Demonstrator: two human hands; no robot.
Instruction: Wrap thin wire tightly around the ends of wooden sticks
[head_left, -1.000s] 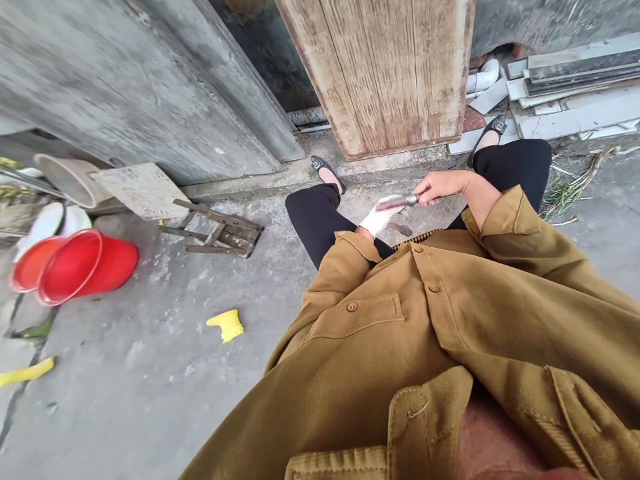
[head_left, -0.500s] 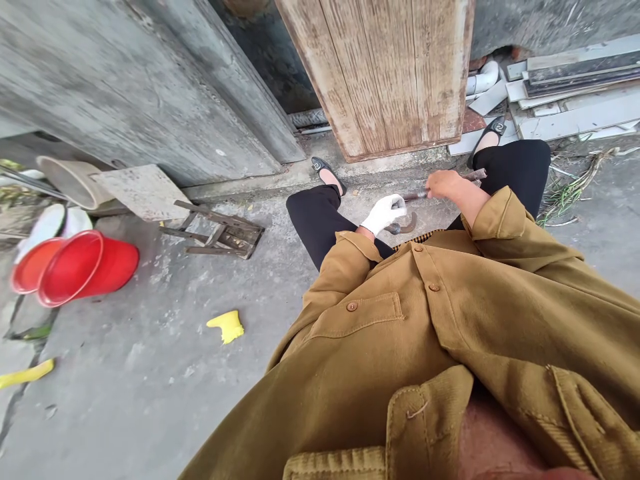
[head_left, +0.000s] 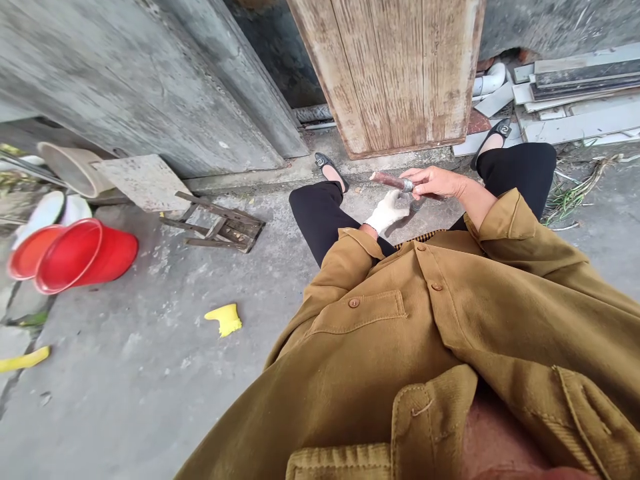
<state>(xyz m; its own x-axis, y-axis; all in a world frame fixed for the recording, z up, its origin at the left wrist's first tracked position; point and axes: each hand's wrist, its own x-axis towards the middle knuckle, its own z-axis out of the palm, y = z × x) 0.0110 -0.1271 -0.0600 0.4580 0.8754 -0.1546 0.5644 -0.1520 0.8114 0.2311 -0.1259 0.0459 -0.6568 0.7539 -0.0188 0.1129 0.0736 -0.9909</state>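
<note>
In the head view, my bare right hand (head_left: 434, 183) is closed round a brown wooden stick (head_left: 389, 179) that sticks out to the left. Silvery wire (head_left: 408, 185) is wound round the stick just by my fingertips. Just below the stick is my left hand (head_left: 387, 213), in a white glove, its fingers curled. Whatever lies between the gloved fingers is hidden. A greyish shape behind them is too blurred to name. Both hands are in front of my lap, between my spread knees.
A wooden door panel (head_left: 395, 80) stands ahead by a concrete step. To the left are a small wooden stool (head_left: 220, 227), red buckets (head_left: 113, 252) and a tilted board (head_left: 145, 181). Yellow scraps (head_left: 225, 320) lie on the ground. Stacked planks (head_left: 590, 100) are at right.
My right hand has shifted its hold, and the stick now extends farther left, past my gloved hand. The curved, hook-like tool seen beside my left hand before no longer shows clearly.
</note>
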